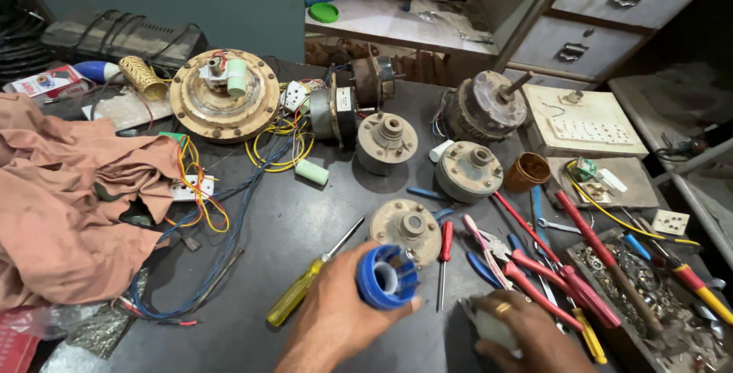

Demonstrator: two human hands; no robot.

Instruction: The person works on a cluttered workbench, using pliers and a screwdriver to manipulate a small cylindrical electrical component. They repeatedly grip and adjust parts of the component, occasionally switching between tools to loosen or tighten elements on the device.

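The left hand (336,312) grips a blue ribbed cylinder (387,276) low in the view, fingers wrapped around its side. Its long axis runs toward the camera and its open, pale mouth faces up at the viewer. Just at 1 o'clock from it lies a round grey motor end cover (407,228); at 9 o'clock, a yellow-handled screwdriver (309,277). The right hand (527,335) is curled over a whitish object (492,329), mostly hidden and hard to identify. Both wrists are cut off at the bottom edge.
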